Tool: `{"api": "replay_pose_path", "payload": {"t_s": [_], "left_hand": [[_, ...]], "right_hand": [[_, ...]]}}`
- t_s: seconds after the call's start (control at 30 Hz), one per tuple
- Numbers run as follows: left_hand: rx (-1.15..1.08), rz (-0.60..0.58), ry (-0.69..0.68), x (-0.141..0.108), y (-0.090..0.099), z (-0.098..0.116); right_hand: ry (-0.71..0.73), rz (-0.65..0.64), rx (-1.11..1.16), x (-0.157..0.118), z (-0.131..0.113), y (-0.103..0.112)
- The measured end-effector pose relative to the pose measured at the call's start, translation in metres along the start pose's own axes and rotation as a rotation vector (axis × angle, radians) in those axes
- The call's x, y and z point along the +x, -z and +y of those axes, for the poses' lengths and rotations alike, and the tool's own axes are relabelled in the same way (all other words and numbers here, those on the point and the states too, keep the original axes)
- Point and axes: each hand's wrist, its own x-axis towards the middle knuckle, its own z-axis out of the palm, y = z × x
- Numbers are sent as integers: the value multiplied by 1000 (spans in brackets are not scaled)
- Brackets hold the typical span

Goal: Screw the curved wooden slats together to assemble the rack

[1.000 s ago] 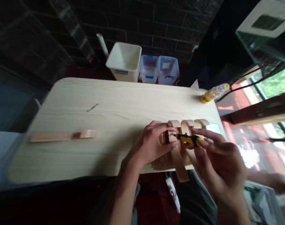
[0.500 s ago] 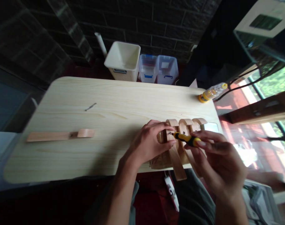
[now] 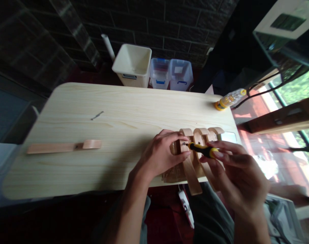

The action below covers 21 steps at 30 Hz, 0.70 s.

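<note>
A yellow-and-black screwdriver [image 3: 201, 149] is held in the fingers of my right hand [image 3: 237, 173]. Its tip points left, at a dark screw [image 3: 184, 144] on the nearest curved wooden strip [image 3: 192, 176]. My left hand [image 3: 161, 150] grips that strip from the left, thumb below the screw and fingers above it. More curved wooden strips stand beside it to the right, partly hidden by my right hand. Under them lies a brown wrapped block [image 3: 173, 174] at the table's front edge. A separate wooden strip with a curled end [image 3: 53, 147] lies at the left.
On the pale table [image 3: 114, 101] are a thin grey metal piece [image 3: 97, 115] and, at the back right, a clear bottle-like container with a yellow base [image 3: 230, 99]. Beyond the back edge stand a cream bin [image 3: 134, 62] and two clear boxes [image 3: 181, 74].
The view has shifted very slightly. Both hands and the screwdriver keep nearly the same places, and the screwdriver's handle looks turned a little.
</note>
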Motion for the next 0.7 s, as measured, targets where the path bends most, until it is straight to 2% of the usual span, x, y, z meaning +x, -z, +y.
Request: {"api": "replay_pose_path", "payload": {"t_s": [0.33,0.7], "left_hand": [[-3,7,9,0,-2,1],[-14,-10,16,0,1,2]], "right_hand": [[-31,24,57,1,-9,-5],[5,25,-12,1,-2,-2]]}}
